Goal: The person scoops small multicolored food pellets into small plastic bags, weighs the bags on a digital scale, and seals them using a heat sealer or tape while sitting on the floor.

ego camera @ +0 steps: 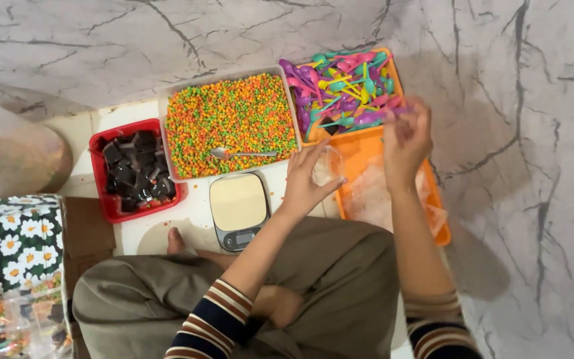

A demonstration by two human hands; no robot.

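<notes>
Overhead view from the head camera of a seated person working on a marble-patterned floor. Far left: a large clear container lying on its side, with a daisy-print cloth below it. Next, a red square tub filled with dark brown squares. Just beside it on the right stands a clear rectangular tub heaped with small orange, green and yellow pellets; a metal spoon lies on the pellets near the front edge. In front of that tub sits a small kitchen scale with a pale platform; the person's bare foot shows beside it. Centre right: the left hand, fingers curled, pinches the edge of a small clear plastic bag, which hangs between the scale and the orange tray. The tray's far half holds a pile of plastic spoons in purple, pink, teal and yellow; its near half holds more clear bags. The right hand is raised above the tray, blurred, its fingertips drawn together near the spoon pile; whether it grips anything cannot be told. Striped sleeves and olive trousers fill the lower frame.
</notes>
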